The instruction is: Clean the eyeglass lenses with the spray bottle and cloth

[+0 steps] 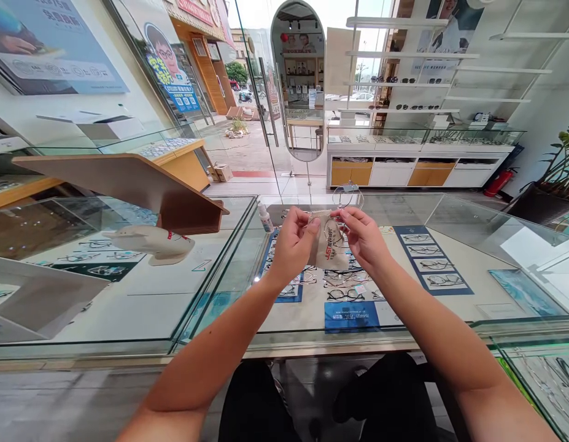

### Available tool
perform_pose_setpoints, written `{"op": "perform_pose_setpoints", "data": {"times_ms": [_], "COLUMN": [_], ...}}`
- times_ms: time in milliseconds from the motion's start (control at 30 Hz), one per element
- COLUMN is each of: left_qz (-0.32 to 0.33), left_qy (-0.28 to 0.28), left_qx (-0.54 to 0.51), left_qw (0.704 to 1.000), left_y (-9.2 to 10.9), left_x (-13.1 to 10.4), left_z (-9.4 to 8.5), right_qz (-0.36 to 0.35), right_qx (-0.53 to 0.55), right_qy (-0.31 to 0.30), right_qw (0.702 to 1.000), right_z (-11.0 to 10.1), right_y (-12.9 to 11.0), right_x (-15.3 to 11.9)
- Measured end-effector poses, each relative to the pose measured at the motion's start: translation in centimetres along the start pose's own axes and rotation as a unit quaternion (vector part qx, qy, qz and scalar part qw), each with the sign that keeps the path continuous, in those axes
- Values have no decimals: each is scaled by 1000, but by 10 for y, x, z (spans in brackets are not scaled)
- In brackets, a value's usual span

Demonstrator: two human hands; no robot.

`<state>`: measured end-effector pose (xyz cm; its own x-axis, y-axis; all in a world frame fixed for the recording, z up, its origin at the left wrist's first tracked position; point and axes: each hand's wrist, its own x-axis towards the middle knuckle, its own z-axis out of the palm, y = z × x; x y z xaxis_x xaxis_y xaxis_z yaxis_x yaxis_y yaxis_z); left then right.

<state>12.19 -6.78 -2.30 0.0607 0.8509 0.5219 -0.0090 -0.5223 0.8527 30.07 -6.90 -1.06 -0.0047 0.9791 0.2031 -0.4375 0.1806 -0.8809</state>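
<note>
Above the glass counter, a small beige cloth pouch (329, 248) with red and black print hangs between my two hands. My left hand (296, 239) is closed on its left upper edge, thumb on top. At the upper right corner, my right hand (360, 233) pinches the pouch's top with thumb and forefinger. Whether anything lies inside the pouch cannot be seen. A small white spray bottle (265, 218) stands on the glass just beyond my left hand. Under the glass, below the pouch, rows of eyeglasses (345, 295) are on display.
A brown wooden slanted stand (127, 175) is on the counter's left part. Eyeglasses on a blue display mat (434, 261) lie under the glass at right. Farther off are an oval mirror (299, 80), wall shelves (413, 55) and a potted plant (549, 190).
</note>
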Motion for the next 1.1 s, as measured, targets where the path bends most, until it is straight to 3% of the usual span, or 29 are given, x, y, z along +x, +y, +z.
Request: {"op": "perform_pose_setpoints", "data": {"times_ms": [567,800,867,967,1100], "left_qz": [-16,-113,-158,-228,-259], "left_qy": [-56,-38,-65,-158,-233], "left_qx": [21,-83,-119,-166,-184], "left_qw": [998,989,978,946,919], "left_y": [5,0,-1,0,2], "left_x": [-11,-3,0,5,4], "left_z": [9,6,2,-3,-5], "right_qz": [-60,-18,-11,32,65], "right_qx": [-28,-13,-3,24,49], "right_qy": [14,-6,-19,-41,-60], "right_qw": [998,1000,1000,998,995], "right_z": [1,2,2,1,-3], "right_y": [3,-1,-3,-4,-1], "right_x": [-1,-5,-5,-5,-2]}}
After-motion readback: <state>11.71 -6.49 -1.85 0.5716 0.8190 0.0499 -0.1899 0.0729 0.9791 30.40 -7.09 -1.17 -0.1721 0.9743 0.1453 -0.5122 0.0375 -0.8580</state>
